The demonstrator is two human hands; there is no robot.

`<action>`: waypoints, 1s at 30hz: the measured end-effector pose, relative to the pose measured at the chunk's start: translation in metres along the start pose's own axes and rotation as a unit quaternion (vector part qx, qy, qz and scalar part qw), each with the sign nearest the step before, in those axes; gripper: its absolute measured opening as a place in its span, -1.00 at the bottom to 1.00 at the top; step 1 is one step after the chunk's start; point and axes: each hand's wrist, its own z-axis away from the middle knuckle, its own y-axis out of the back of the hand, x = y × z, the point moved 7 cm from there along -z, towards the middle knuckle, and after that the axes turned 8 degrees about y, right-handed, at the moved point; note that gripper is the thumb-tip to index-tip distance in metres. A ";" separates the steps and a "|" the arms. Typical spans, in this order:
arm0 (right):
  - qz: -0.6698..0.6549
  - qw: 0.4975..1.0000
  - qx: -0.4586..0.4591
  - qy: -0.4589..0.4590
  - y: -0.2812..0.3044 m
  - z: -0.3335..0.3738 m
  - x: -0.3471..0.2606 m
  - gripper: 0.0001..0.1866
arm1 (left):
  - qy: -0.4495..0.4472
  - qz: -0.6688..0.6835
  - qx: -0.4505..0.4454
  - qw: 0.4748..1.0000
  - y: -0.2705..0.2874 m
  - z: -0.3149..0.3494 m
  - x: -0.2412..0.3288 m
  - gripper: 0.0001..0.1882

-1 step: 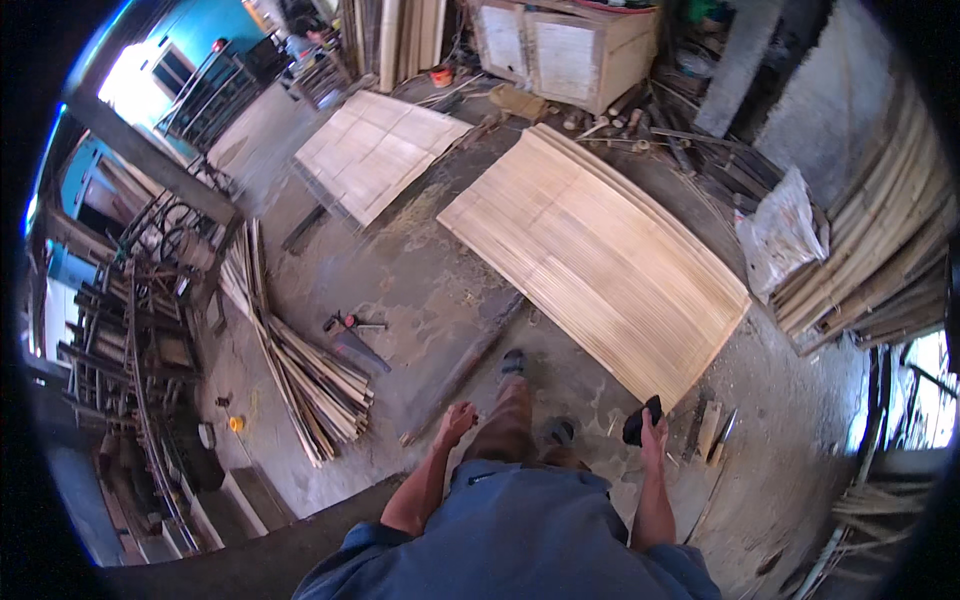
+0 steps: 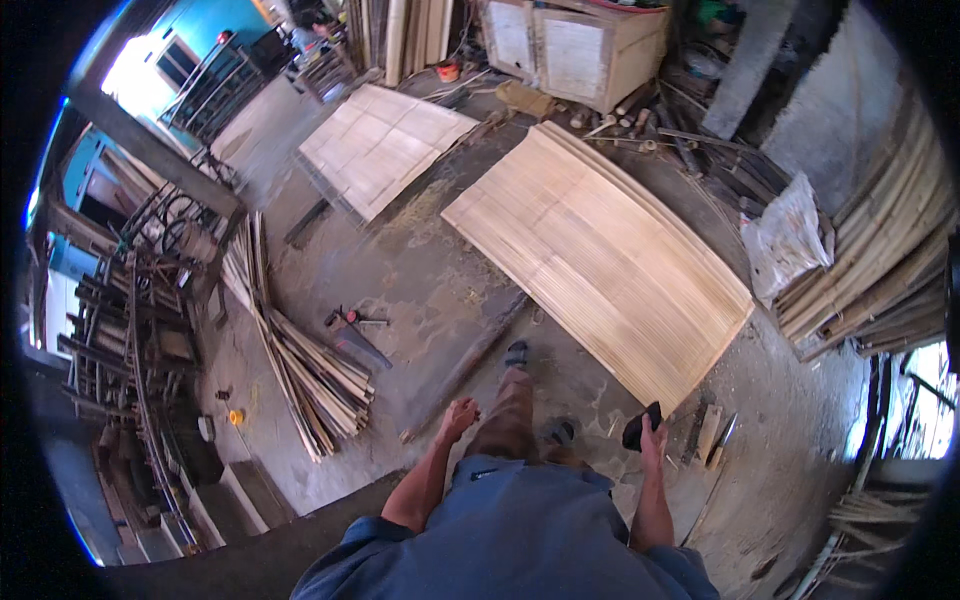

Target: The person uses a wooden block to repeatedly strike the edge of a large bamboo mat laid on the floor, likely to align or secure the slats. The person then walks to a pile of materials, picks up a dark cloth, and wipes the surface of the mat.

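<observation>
My left hand [image 2: 460,416] hangs beside my left leg, its fingers loosely bent and a little apart, with nothing seen in it. In my right hand [image 2: 654,441] is a small dark black object [image 2: 634,430], gripped between thumb and fingers; its exact kind is not clear. Just beyond that hand lies the near corner of a large slatted bamboo panel [image 2: 600,260], with more sheets showing under its far edge. A second pale panel [image 2: 385,150] rests on the floor farther off to the left.
A bundle of wooden strips [image 2: 315,385] and a handsaw [image 2: 362,345] lie on the left. A dark pole [image 2: 465,365] crosses the floor by my feet. Bamboo poles [image 2: 870,230] and a white sack [image 2: 787,240] stand right. A wooden cabinet [image 2: 575,55] is behind.
The view has shifted very slightly. Both hands keep nearly the same place, and the black object stays in my right hand.
</observation>
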 end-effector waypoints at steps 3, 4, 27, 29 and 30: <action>0.057 0.993 -0.057 -0.086 -0.027 0.030 0.008 -0.37 | 0.029 0.010 0.028 0.999 0.024 -0.024 -0.002 -0.63; 0.067 0.991 -0.037 -0.111 -0.021 0.036 0.037 -0.35 | 0.034 0.023 0.021 0.999 0.019 -0.040 0.006 -0.64; 0.123 0.984 0.006 -0.129 -0.130 -0.042 -0.147 -0.25 | 0.018 0.034 -0.103 0.994 0.081 -0.244 0.157 -0.73; 0.156 0.983 0.029 -0.092 -0.141 -0.046 -0.156 -0.35 | 0.054 0.015 -0.109 0.992 0.083 -0.242 0.138 -0.73; 0.176 0.981 0.039 -0.075 -0.141 -0.044 -0.158 -0.41 | 0.079 0.004 -0.116 0.990 0.081 -0.234 0.129 -0.73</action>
